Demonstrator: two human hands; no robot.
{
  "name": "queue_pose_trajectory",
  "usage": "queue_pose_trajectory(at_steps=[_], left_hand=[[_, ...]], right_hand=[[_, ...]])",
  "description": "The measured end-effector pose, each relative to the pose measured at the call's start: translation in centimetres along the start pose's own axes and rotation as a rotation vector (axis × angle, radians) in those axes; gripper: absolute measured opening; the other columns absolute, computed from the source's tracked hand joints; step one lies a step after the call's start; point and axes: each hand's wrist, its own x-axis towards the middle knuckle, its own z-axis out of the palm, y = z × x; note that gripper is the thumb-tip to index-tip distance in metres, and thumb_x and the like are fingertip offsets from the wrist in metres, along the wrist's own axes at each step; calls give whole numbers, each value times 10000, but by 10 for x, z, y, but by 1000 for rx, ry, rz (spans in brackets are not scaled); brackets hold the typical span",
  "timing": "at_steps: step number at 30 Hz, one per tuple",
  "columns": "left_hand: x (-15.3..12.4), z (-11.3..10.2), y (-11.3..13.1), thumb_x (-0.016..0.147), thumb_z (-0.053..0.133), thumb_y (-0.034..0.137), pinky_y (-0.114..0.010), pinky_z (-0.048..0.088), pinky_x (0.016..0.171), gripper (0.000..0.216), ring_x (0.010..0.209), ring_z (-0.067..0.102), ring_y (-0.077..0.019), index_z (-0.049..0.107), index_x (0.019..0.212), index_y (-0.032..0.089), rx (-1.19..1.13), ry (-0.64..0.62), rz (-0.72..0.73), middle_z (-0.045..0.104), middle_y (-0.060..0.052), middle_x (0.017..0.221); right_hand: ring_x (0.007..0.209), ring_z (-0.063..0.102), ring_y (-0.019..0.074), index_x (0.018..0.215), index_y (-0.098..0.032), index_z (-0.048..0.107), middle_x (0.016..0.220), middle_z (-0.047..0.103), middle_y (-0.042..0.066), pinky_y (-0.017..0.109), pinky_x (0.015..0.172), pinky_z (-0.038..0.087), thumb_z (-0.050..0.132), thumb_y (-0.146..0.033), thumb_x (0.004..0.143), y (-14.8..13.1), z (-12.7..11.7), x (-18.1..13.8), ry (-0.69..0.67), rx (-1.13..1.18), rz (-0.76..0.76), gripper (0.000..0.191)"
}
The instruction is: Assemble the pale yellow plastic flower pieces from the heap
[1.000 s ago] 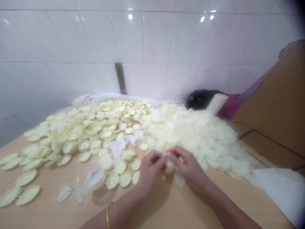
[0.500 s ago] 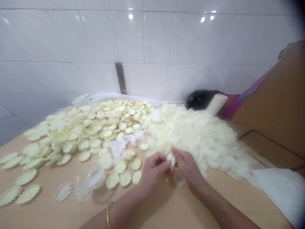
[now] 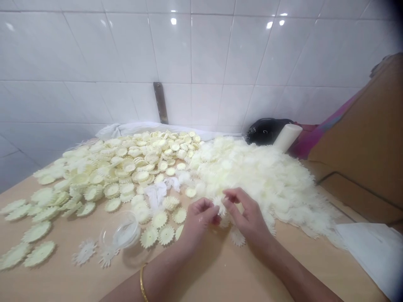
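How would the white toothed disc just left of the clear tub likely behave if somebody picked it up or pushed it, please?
The white toothed disc would probably feel light, as it looks thin. Its narrow teeth seem apt to bend or catch. Lying flat on the table, it would likely slide rather than roll.

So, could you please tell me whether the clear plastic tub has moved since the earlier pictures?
No, the clear plastic tub shows no visible move: judged against the dark metal strip, it sits in the same place.
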Motion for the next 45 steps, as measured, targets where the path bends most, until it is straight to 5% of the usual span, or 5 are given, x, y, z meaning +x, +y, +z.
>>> queue_pose_trajectory(at_steps=[12,20,25,36,45], left_hand=[[-4,8,5,694,584,233,-231,393,547,164,508,510,-103,509,580,141,54,-127,-28,524,4,505],[-3,5,1,684,582,217,-239,377,549,172,485,490,-97,478,562,154,61,-40,-35,547,1,510],[-2,7,1,702,573,245,-244,378,558,178,497,485,-97,504,567,150,68,-15,-52,552,-10,524],[-5,8,6,717,586,311,-236,362,534,213,506,481,-101,566,590,141,117,-63,48,541,-13,520],[-4,6,4,697,609,326,-240,390,558,203,528,506,-110,572,610,147,84,-87,43,541,-7,527]], right_hand=[[646,449,124,674,-184,431,699,455,1,250,598,373,399,-200,830,1,5,-2,-47,24,-34,160],[621,499,139,736,-184,469,638,497,-2,260,569,414,396,-331,852,9,-20,9,395,42,200,201],[923,491,226,1005,-182,517,1011,516,105,383,745,423,432,-282,831,18,-31,16,562,-314,-49,218],[600,517,129,757,-171,546,670,567,9,237,539,405,452,-302,801,-3,-2,0,-184,134,186,167],[493,302,87,570,-196,260,518,281,-53,213,456,252,372,-366,836,6,10,-2,-39,19,165,335]])
